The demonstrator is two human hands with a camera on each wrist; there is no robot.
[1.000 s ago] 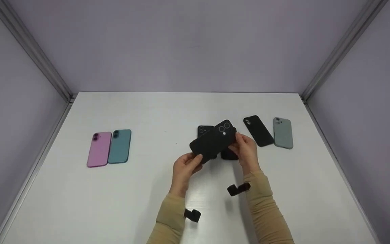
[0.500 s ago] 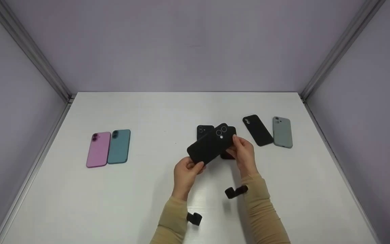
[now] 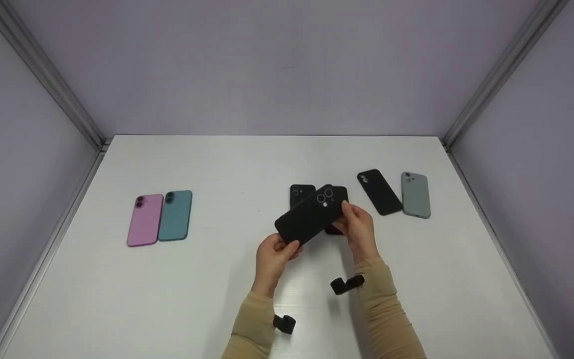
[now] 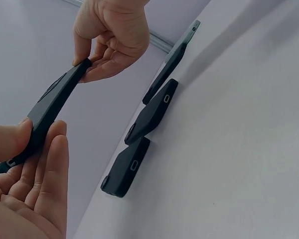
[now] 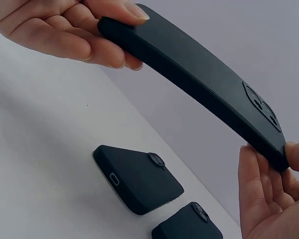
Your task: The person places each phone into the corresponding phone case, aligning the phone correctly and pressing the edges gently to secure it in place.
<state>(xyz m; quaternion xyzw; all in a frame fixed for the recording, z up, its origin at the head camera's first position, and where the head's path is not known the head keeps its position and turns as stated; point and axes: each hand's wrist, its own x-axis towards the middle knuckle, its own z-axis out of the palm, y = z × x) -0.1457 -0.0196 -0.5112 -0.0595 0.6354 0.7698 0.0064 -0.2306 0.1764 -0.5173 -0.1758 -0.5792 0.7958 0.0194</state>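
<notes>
Fingers (image 5: 103,51) at ends, black case (image 5: 194,74) between

Head cam: high up, fwd + down, most of tabletop (image 3: 217,279) in frame. L wrist cam (image 3: 285,324): low, v. close, angled fwd/R; R wrist cam (image 3: 338,286): likewise, fwd/L. Both wrist views share held black phone case (image 5: 194,64).

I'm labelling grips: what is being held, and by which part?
A black phone or case: the left hand pinches its camera-free end, the right hand its camera end.
</notes>
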